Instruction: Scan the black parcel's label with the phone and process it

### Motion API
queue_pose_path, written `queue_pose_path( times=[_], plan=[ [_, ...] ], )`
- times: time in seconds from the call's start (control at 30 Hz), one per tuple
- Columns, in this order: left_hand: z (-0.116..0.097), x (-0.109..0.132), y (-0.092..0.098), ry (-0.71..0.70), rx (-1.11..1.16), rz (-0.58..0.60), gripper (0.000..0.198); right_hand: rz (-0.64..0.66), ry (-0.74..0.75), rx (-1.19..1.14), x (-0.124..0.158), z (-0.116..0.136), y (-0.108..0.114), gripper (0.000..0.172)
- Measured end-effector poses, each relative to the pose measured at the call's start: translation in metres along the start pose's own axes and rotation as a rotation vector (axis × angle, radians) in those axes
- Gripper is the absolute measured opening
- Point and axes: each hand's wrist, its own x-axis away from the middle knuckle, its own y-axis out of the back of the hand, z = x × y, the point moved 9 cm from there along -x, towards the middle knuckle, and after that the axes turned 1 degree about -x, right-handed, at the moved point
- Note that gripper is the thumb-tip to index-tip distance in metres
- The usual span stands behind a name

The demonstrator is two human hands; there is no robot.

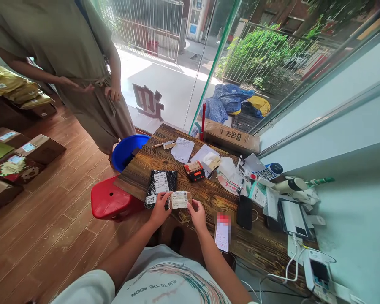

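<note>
Between my hands I hold a small cardboard box with a white printed label on its upper face. My left hand grips its left end and my right hand its right end. Just beyond, on the dark wooden table, lies a black bubble-wrap parcel with white labels, one reading 7001. A red and black device sits past the box to the right. Right of my right hand, a phone with a lit screen lies at the table edge.
A black phone, papers and cabled devices crowd the table's back and right. A red stool and blue bin stand left of it. Another person stands beyond; boxes lie on the floor.
</note>
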Motion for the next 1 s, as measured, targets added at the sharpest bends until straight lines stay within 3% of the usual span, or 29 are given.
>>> queue_pose_path(
  times=[0.13, 0.27, 0.43, 0.57, 0.7, 0.77, 0.87, 0.93, 1.0],
  plan=[
    [0.002, 0.002, 0.004, 0.003, -0.019, -0.014, 0.071, 0.009, 0.004, 0.011, -0.003, -0.004, -0.008, 0.052],
    [0.016, 0.01, 0.021, 0.076, -0.098, -0.093, 0.071, 0.058, -0.017, 0.045, -0.005, -0.013, -0.035, 0.047],
    [0.048, 0.015, 0.046, 0.272, -0.235, -0.218, 0.063, 0.07, -0.102, 0.144, -0.007, -0.035, -0.069, 0.064],
    [0.067, 0.018, 0.044, 0.52, -0.356, -0.269, 0.081, 0.014, -0.142, 0.235, -0.003, -0.048, -0.078, 0.066],
    [0.074, 0.009, 0.039, 0.572, -0.319, -0.234, 0.073, 0.036, -0.112, 0.255, -0.006, -0.044, -0.1, 0.058],
    [0.08, -0.005, 0.054, 0.556, -0.323, -0.24, 0.072, 0.068, -0.089, 0.239, -0.014, -0.037, -0.126, 0.06],
    [0.093, -0.038, 0.099, 0.535, -0.388, -0.271, 0.073, 0.15, -0.041, 0.194, -0.03, -0.018, -0.179, 0.06],
    [0.099, -0.064, 0.13, 0.527, -0.436, -0.232, 0.073, 0.21, -0.012, 0.174, -0.037, -0.004, -0.21, 0.06],
    [0.1, -0.086, 0.152, 0.528, -0.47, -0.174, 0.079, 0.24, 0.019, 0.17, -0.04, 0.006, -0.22, 0.063]
  ],
)
